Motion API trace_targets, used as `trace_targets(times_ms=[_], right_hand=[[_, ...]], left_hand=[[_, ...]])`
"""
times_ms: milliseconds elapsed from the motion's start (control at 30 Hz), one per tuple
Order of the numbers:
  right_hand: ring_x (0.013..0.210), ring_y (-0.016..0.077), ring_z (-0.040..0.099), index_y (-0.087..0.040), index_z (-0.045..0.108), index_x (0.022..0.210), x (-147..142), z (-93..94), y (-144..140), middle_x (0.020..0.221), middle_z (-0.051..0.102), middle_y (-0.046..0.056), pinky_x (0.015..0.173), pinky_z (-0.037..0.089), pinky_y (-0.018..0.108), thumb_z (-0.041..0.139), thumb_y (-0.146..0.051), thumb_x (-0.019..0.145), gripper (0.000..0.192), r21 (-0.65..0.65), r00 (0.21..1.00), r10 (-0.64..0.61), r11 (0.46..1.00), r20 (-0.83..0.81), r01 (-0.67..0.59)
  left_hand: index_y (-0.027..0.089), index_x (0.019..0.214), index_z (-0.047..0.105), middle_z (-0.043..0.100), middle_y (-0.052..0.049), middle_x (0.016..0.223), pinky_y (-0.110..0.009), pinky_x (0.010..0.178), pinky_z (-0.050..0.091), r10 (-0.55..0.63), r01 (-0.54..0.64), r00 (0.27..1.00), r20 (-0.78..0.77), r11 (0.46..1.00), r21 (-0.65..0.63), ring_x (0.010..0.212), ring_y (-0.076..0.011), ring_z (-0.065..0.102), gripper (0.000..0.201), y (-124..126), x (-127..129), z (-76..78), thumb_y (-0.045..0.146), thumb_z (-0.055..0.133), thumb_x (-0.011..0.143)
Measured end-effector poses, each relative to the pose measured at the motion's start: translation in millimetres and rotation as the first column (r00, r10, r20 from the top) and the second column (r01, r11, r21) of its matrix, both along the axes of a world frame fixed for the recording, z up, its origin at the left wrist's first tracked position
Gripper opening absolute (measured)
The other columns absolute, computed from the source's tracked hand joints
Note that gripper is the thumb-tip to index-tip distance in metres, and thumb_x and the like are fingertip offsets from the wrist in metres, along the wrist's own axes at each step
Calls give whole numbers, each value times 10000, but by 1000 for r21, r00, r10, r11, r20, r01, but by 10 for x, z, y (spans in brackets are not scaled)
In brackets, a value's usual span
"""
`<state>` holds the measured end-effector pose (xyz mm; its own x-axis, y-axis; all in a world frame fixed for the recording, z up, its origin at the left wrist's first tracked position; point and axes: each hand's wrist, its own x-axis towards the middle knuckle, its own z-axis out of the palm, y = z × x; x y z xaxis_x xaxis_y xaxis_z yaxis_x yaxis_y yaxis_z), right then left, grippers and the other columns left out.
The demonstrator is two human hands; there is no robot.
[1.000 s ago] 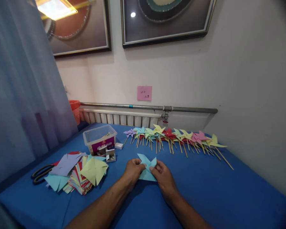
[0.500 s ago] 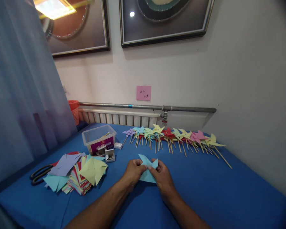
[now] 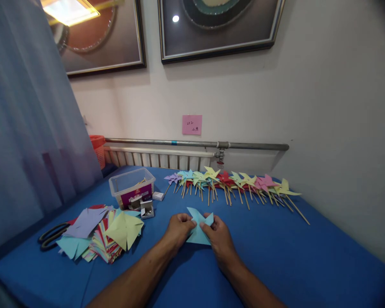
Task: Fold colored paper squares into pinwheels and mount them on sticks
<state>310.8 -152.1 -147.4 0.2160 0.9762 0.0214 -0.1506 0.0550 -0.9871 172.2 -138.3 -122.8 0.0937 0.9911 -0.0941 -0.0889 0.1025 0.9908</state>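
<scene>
Both hands' fingers pinch a blue paper (image 3: 197, 226); writing on the pink note (image 3: 191, 124) and tub (image 3: 131, 187) label is unreadable.

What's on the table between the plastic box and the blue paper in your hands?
In the head view, small open boxes lie there, beside the plastic box; toward the blue paper, bare blue table.

I see my own two arms coming in from the bottom edge, both bare from the forearm down with no sleeve reaching into view. My left hand (image 3: 179, 229) and my right hand (image 3: 220, 239) are bare too, ungloved, with no ring, watch or wristband that I can make out from here. The fingers are short and blunt with close-trimmed nails as far as the view lets me tell, and fine detail on the knuckles is too small to read
</scene>
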Motion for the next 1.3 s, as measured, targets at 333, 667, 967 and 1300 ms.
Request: trace_targets(times_ms=[333, 667, 967, 1300], right_hand=[[778, 286, 739, -188, 640, 1034, 7, -27, -8, 815, 773, 56, 665, 568, 353, 782, -408, 607, 500, 10, 1000, -3, 1000, 25, 3], [690, 253, 697, -201, 618, 981, -35, 112, -79, 762, 745, 35, 615, 529, 332, 782, -410, 603, 462, -2, 997, 62, 998, 38, -62], [1044, 250, 677, -245, 398, 1433, -65, 113, -224, 1233, 669, 94, 913, 524, 412, 682, -286, 727, 762, 157, 950, 129, 971, 284, -178], [995, 249, 628, -256, 652, 934, -109, 215, -329, 1027, 657, 47, 909, 470, 358, 647, -362, 831, 148, 292, 832, -62, 948, 552, -124]], left_hand=[[176, 576, 556, 500, 44, 459, -242, 466, 273, 0, 0, 1000, 10, 1000, -9, 426, -83, 381, 273, -20, -2, 14, 343, 771, 542], [176, 552, 546, 517, 41, 468, -234, 465, 273, -60, 61, 997, 44, 998, -24, 428, -84, 405, 255, -35, -17, 33, 285, 773, 514], [192, 602, 510, 564, 26, 514, -238, 507, 357, 121, -94, 947, 298, 990, -105, 461, -104, 478, 270, 33, -76, 31, 239, 766, 530], [183, 594, 496, 513, 49, 532, -232, 527, 363, 92, -68, 932, 352, 995, -79, 502, -84, 460, 298, -12, -26, 25, 224, 781, 515]])
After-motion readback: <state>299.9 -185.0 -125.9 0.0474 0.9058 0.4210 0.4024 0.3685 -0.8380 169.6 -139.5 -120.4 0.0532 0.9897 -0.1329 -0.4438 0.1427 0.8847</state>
